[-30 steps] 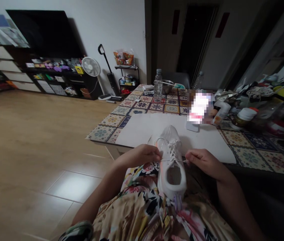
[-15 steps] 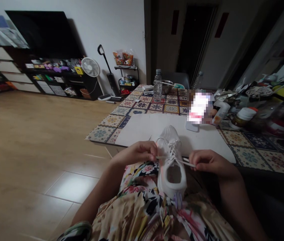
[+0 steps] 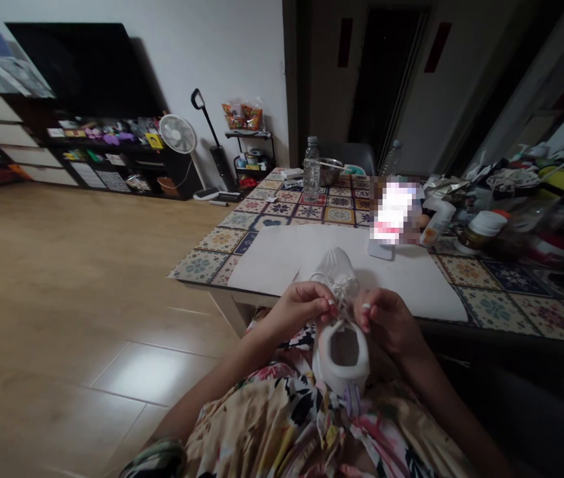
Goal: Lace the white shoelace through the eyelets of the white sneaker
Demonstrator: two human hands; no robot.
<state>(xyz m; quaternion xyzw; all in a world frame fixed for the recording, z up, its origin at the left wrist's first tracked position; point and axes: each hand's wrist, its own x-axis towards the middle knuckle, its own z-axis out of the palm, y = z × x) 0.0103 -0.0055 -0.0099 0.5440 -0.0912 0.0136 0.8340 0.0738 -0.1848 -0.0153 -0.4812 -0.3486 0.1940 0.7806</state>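
Note:
A white sneaker [image 3: 340, 345] rests with its heel on my lap and its toe on a white board [image 3: 411, 275] laid on the table. My left hand [image 3: 304, 307] is at the left of the tongue, fingers pinched on the white shoelace [image 3: 342, 290]. My right hand [image 3: 386, 318] is close on the right side, its fingers also closed on the lace. Both hands meet over the upper eyelets, just above the shoe's opening.
The table [image 3: 202, 262] has a patterned tile cloth; a water bottle [image 3: 311, 171], a metal bowl and a clutter of jars and bottles [image 3: 484, 229] sit further back and right. To the left lies wood floor, with a TV unit, a fan [image 3: 178, 135] and a stick vacuum by the wall.
My hands were apart, pulling the lace ends out to each side of the shoe. Now both have come together over the tongue.

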